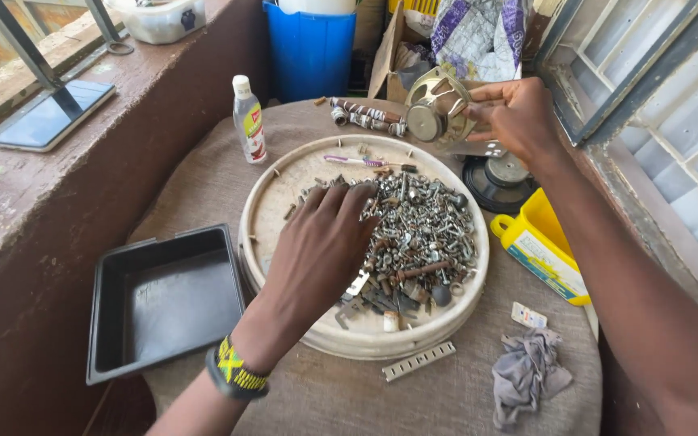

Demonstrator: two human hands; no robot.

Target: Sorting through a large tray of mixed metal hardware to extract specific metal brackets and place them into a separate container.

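While the left hand (325, 242) lies spread, fingers down in the screw heap (418, 234) on the round tray (284, 190), the right hand (519, 117) pinches a speaker frame (438, 113) beyond the tray's far rim, up and right of the heap

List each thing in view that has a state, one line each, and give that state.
Left hand: open, fingers in the screws.
Right hand: gripping a speaker.
Bottle: upright, capped.
Black tray: empty.
Round tray: part filled.
Rag: crumpled.
Yellow jug: lying down.
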